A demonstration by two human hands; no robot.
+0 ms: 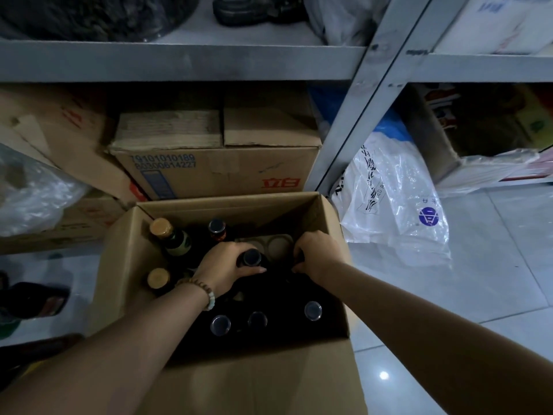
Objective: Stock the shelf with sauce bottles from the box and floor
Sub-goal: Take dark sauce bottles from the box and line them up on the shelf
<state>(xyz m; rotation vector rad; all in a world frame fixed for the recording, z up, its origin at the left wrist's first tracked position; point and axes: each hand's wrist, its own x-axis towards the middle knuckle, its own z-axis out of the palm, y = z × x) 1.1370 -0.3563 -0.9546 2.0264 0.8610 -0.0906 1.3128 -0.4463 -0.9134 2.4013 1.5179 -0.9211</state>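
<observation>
as box (119, 265) stands open | left hand (223, 269) curls round bottle neck (252, 259) | right hand (318, 254) curled, hold unclear

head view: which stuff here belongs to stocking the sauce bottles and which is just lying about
Job: open brown cardboard box; black-capped dark sauce bottle gripped by the left hand; gold-capped green glass bottles; right hand reaching into the box; grey metal shelf.
Lying about: white printed plastic bag; closed brown carton with blue numbers; crumpled clear plastic bag.
</observation>
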